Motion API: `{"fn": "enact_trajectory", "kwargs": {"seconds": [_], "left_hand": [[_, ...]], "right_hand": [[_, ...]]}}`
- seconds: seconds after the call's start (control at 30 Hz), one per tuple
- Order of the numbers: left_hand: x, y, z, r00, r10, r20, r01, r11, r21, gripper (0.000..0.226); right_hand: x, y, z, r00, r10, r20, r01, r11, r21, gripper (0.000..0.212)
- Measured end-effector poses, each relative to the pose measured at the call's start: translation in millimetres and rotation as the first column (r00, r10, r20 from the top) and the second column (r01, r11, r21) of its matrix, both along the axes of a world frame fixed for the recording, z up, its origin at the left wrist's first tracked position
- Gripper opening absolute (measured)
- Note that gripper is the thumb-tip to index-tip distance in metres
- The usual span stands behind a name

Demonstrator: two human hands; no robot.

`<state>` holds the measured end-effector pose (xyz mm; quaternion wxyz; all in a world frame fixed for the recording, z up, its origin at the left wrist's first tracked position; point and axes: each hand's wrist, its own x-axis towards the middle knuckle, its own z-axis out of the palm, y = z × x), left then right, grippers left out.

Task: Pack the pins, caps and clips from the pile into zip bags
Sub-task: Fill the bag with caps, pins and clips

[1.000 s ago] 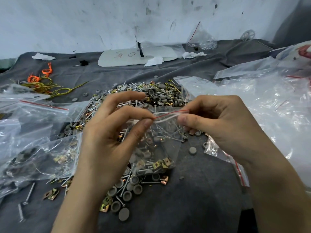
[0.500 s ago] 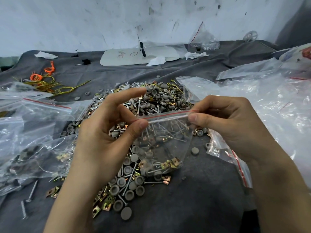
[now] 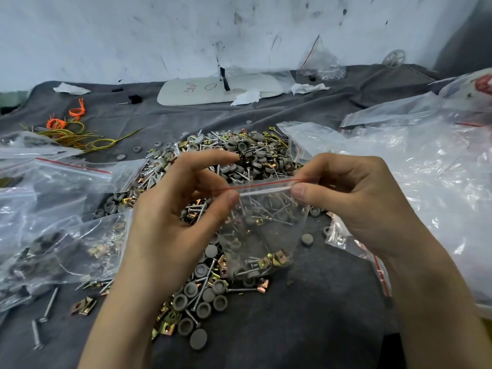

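Note:
A small clear zip bag (image 3: 262, 230) with a red strip along its top hangs between my hands, above the grey cloth. Inside it lie pins, grey caps and brass clips, gathered at the bottom. My left hand (image 3: 183, 214) pinches the left end of the zip strip between thumb and fingers. My right hand (image 3: 356, 201) pinches the right end of the same strip. The pile of pins, caps and clips (image 3: 234, 155) spreads behind and below the bag.
Filled zip bags (image 3: 66, 235) lie at the left. A heap of empty bags (image 3: 415, 161) covers the right. Yellow and orange wire ties (image 3: 72, 131) sit far left, a white board (image 3: 213, 89) at the back by the wall.
My hands have drawn apart along the red zip strip, the left sliding leftward. The bag has lifted slightly and hangs flatter.

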<state>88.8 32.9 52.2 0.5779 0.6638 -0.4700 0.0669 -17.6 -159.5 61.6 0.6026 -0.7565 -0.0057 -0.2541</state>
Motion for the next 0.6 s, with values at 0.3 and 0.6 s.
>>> {"fn": "enact_trajectory", "kwargs": {"seconds": [0.3, 0.6], "left_hand": [[-2, -3, 0, 0.999, -0.053, 0.008, 0.053, 0.999, 0.009, 0.046], [-5, -6, -4, 0.997, -0.077, 0.01, 0.077, 0.997, -0.007, 0.065]], "right_hand": [[1, 6, -1, 0.997, -0.007, -0.077, 0.001, 0.997, -0.084, 0.011], [6, 15, 1, 0.999, 0.03, -0.039, -0.034, 0.996, -0.088, 0.006]]}}
